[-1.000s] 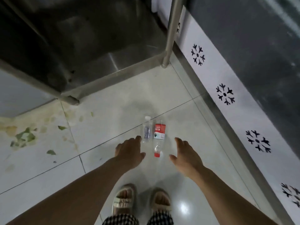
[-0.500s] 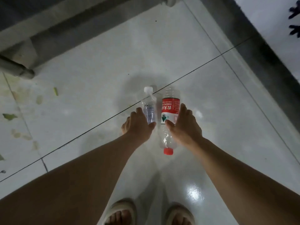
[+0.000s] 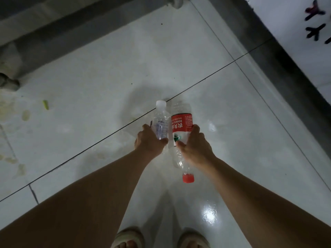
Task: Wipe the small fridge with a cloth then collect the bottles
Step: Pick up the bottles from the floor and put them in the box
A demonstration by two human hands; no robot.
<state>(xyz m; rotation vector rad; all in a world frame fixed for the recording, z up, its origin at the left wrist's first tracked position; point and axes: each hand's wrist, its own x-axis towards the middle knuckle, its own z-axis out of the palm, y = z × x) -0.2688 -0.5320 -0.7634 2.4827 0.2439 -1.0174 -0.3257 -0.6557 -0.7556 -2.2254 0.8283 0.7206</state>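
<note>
Two plastic bottles lie side by side at frame centre on the glossy pale tiled floor [image 3: 89, 72]. Left hand [image 3: 149, 140] curls round the small clear bottle [image 3: 161, 120], white cap at 12 o'clock, label too faint to read. Right hand [image 3: 194, 145] wraps the larger bottle [image 3: 180, 129]: red label reading "NONGFU S…" with Chinese characters, red cap at 6 o'clock. Steel frame rail [image 3: 53, 34] at 11 o'clock; white panel [image 3: 304, 56] with black marks at 2 o'clock. Sandalled feet at 6.
</note>
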